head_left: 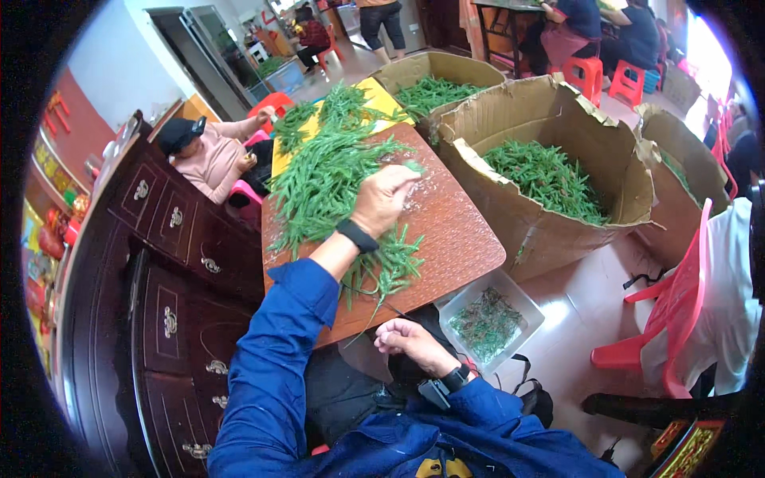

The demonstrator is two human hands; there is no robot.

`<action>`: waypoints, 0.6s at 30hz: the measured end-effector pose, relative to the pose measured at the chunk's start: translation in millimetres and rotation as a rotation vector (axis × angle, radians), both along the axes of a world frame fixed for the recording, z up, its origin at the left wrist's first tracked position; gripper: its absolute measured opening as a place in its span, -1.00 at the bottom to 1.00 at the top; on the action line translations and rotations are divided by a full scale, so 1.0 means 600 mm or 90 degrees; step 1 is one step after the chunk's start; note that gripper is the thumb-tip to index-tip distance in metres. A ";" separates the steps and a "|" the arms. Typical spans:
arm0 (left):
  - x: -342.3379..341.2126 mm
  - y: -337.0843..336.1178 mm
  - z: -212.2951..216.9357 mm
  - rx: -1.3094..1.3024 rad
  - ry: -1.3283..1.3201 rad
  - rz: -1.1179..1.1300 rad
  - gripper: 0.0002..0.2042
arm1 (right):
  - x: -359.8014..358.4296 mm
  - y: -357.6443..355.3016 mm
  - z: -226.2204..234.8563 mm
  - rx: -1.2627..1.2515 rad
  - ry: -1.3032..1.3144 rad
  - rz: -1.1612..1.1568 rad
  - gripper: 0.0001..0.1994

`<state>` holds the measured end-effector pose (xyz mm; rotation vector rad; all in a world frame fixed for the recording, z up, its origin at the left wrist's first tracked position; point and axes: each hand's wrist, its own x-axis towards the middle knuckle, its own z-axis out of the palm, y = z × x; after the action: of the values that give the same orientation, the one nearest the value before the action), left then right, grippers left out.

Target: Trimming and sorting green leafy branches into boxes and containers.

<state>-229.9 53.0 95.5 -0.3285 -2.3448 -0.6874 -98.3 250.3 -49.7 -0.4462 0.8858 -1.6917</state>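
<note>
A heap of green leafy sprigs (327,175) covers the left side of a reddish-brown tabletop (458,231). My left hand (381,199) is over the table at the heap's right edge, fingers closed and curled toward the board. A small pale-green piece (414,166) shows just beyond its fingertips; whether they grip it is unclear. Below my left wrist lies a smaller bunch of sprigs (394,267), with thin stems running toward the near edge. My right hand (414,344) is just off that edge, its fingers curled together; what they may hold is hidden.
A translucent bin (522,319) with green and brown scraps sits beside my right hand. Large cardboard boxes (494,191) of green sprigs stand right of the table. A dark drawer cabinet (183,263) is at left, a red chair (677,319) at right. A seated person (211,155) works across.
</note>
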 end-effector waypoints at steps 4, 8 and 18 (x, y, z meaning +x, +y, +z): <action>0.112 0.010 0.068 0.338 0.002 0.009 -0.81 | 0.002 0.004 0.001 0.007 0.030 0.034 -0.79; 0.244 0.005 0.126 0.558 0.067 -0.024 -0.80 | 0.011 0.007 0.011 -0.003 0.065 0.054 -0.79; 0.475 0.046 0.013 0.870 0.205 -0.098 -0.78 | 0.014 0.008 0.011 -0.115 0.107 0.044 -0.72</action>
<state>55.3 80.5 103.0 0.0246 -1.1387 -1.9038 -89.8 255.3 -42.8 -0.7417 0.8309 -1.6947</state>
